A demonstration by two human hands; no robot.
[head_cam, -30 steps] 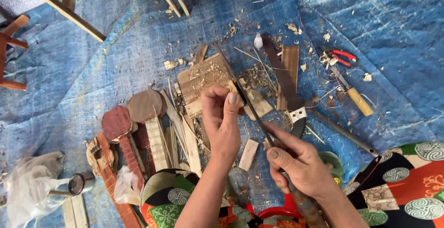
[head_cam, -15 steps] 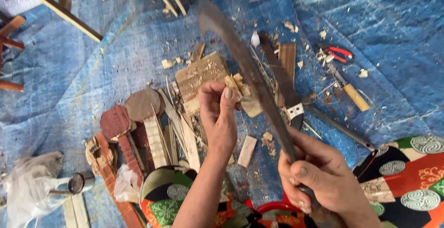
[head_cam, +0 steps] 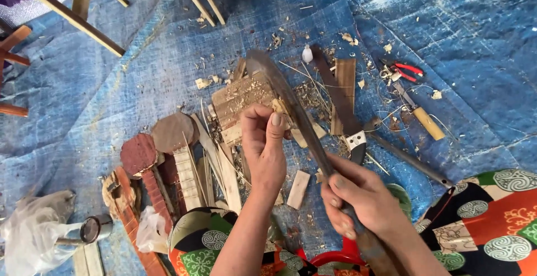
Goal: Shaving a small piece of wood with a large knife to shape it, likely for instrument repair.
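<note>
Both hands lowered the blade onto wood.

The long blade is dull grey metal, matt and a little stained, with a worn wooden handle. The small block is pale raw wood, rough at the cut faces. Under everything lies a blue woven plastic tarp, faded and scuffed. The chopping board is rough wood, covered with chips. The pliers have glossy red plastic grips. The cloth is printed cotton, matt.
</note>
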